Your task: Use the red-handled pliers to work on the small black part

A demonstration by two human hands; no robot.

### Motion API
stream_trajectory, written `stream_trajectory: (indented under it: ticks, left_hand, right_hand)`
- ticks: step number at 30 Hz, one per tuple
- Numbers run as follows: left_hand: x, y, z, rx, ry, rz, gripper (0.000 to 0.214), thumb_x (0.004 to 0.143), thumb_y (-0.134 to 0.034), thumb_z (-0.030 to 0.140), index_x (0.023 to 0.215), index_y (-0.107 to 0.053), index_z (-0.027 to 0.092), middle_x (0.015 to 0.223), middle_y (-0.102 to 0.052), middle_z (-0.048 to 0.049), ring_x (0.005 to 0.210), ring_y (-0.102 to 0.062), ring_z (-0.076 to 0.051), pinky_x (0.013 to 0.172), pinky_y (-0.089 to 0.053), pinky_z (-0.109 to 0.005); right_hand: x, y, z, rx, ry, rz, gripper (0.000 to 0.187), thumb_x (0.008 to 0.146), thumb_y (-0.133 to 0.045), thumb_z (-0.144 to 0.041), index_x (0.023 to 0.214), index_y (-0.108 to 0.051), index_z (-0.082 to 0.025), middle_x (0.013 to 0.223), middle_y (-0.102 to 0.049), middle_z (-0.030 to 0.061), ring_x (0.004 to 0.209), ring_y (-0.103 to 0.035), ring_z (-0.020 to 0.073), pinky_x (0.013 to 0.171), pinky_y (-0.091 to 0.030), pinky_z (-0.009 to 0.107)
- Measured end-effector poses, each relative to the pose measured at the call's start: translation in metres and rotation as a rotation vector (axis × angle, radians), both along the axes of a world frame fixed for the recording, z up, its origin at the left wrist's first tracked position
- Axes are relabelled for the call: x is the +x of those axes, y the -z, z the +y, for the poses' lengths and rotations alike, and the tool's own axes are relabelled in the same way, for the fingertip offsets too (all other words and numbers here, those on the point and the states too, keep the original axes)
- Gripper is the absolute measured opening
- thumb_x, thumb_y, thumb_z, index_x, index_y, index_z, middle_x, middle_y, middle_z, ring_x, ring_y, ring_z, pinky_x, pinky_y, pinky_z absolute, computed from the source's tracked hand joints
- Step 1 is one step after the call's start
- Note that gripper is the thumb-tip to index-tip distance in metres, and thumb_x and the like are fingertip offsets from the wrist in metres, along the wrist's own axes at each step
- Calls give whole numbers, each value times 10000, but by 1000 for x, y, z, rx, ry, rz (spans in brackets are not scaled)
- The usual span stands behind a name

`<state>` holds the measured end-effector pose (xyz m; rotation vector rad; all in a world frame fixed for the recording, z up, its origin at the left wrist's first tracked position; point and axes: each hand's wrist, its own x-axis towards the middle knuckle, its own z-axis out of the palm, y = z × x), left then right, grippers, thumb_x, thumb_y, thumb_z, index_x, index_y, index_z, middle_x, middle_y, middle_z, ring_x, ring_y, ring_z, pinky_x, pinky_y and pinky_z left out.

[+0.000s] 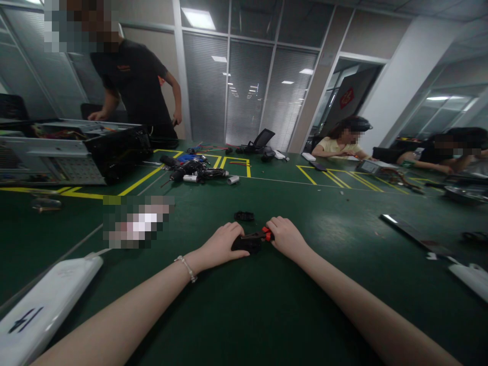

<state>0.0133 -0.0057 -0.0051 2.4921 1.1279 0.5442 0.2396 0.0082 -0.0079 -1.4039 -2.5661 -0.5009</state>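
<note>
My left hand is closed around a black plastic part, holding it low over the green table in front of me. My right hand grips what look like red-handled pliers, their dark jaws reaching left to the black part. Exactly where the jaws meet the part is too small and dark to make out. Just beyond both hands lies a second black plastic piece, touched by neither of them.
An open computer case stands at the back left. A drill and cables are heaped farther back. White power strips flank both sides, with a dark flat bar at right. Co-workers are across the table.
</note>
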Motion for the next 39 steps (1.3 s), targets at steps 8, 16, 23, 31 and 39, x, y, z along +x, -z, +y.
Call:
stream_trajectory:
  ticks: [8,16,23,31,39]
  left_hand:
    - [0,-1,0,3,9,3,340,716,-587,451,908,-473,194,953,-494,-31,859,-475,-203,716,-390,-308]
    - [1,-1,0,7,0,8,347,713,-587,456,910,-473,194,955,-491,-35,866,-473,-213,721,-389,-318]
    - [0,0,0,11,9,-1,344,715,-588,452,916,-476,195,958,-496,-32,864,-475,-205,722,-388,-311]
    - [-1,1,1,5,10,-9,346,714,-586,462,908,-479,197,963,-496,-33,861,-476,-205,711,-393,-311]
    - [-1,2,1,21,17,-16,345,711,-597,450,909,-476,195,973,-496,-31,871,-472,-203,721,-391,-309]
  right_hand:
    - [0,1,1,-2,-15,5,234,645,-526,-99,876,-547,-133,861,-548,74,792,-467,184,732,-349,290]
    - [1,0,1,11,-14,-25,223,650,-542,-121,873,-545,-137,883,-539,79,801,-455,189,697,-348,281]
    - [1,1,1,23,-22,-7,248,655,-526,-112,901,-548,-132,942,-538,96,843,-463,199,730,-353,298]
    - [1,0,0,22,-6,-13,230,656,-526,-110,884,-547,-133,881,-556,80,790,-478,186,700,-351,287]
    - [2,0,-2,47,-32,-5,431,666,-543,-139,1093,-491,-110,951,-561,98,849,-482,211,738,-351,311]
